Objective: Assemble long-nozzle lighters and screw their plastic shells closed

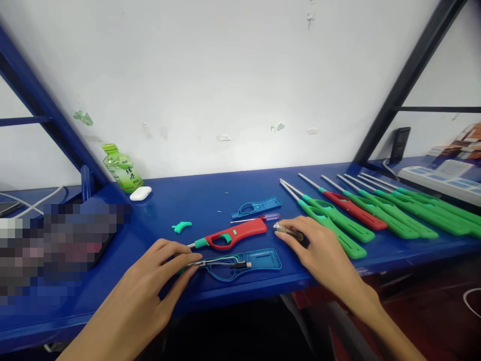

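My left hand (pixel 165 273) is closed at the front end of an open blue lighter shell half (pixel 265 259), fingers pinching around its metal nozzle. Inside the shell lie thin wires and a black igniter piece (pixel 240 264). In my right hand (pixel 315 240), held between thumb and fingers, is a small lighter fuel tank (pixel 291 231), dark with a clear end. Between the hands lies a red gas lighter (pixel 248 228) with a green trigger. Behind it are a screwdriver (pixel 271 217) with a purple handle and the other blue shell half (pixel 265 204).
A loose green trigger (pixel 182 227) lies left of the red lighter. Several long lighters (pixel 391 213), mostly green, line the right side. A green bottle (pixel 122 170) and white earphone case (pixel 141 193) stand by the wall. The blue table's front edge (pixel 240 293) runs close to my hands.
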`<state>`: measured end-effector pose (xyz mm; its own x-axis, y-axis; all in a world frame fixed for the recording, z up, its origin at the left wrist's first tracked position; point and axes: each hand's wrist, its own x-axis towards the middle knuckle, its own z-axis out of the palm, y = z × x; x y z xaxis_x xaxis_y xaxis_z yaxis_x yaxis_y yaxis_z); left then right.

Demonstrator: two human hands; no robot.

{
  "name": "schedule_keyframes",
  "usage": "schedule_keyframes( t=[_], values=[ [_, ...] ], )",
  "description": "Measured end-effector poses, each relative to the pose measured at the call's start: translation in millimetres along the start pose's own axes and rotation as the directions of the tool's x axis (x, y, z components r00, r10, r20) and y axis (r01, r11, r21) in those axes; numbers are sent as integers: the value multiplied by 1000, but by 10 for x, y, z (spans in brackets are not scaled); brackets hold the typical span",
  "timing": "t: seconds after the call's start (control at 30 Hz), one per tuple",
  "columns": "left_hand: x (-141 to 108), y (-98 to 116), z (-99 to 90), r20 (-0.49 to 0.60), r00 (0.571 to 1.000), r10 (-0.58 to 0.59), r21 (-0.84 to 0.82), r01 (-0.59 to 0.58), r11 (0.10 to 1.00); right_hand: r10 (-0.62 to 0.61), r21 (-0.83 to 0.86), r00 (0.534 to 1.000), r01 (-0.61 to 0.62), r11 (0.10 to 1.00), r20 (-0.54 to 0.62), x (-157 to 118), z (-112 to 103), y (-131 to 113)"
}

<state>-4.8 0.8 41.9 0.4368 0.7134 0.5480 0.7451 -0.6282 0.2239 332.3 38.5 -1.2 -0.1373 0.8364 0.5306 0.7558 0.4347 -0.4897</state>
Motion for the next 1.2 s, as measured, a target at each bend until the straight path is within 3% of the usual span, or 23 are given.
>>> schedule_keyframes(
  t=[0.1, 0.23, 0.3, 0.43, 0.53, 0.97, 1.2],
  values=[
    [-41, -38, 18, 6, 1000, 3, 9, -3, 1000, -12, -45, 1000, 13, 999, 21, 6, 3, 23],
    [-54, -43, 41, 10, 1000, 19, 14, -19, 1000, -125, -76, 983, 116, 990, -132, -11, -24, -80],
    [-32, -14, 41, 1, 999, 37, 20, -37, 999, -206, -23, 966, 205, 978, -153, -32, -24, -209],
    [48, 52, 9, -76, 995, 72, 38, -69, 997, -283, 131, 953, 268, 954, 107, -63, 64, -482],
    [79, 73, -9, -117, 991, 64, 44, -59, 997, -301, 124, 938, 282, 951, 174, -58, 147, -569],
    [-6, -9, 85, -46, 998, 52, 29, -51, 998, -312, 246, 947, 286, 926, 76, 15, 211, -547],
    [2, 36, 111, -65, 995, 81, 8, -81, 997, -340, 258, 940, 327, 909, 8, 27, 238, -551]
  ],
)
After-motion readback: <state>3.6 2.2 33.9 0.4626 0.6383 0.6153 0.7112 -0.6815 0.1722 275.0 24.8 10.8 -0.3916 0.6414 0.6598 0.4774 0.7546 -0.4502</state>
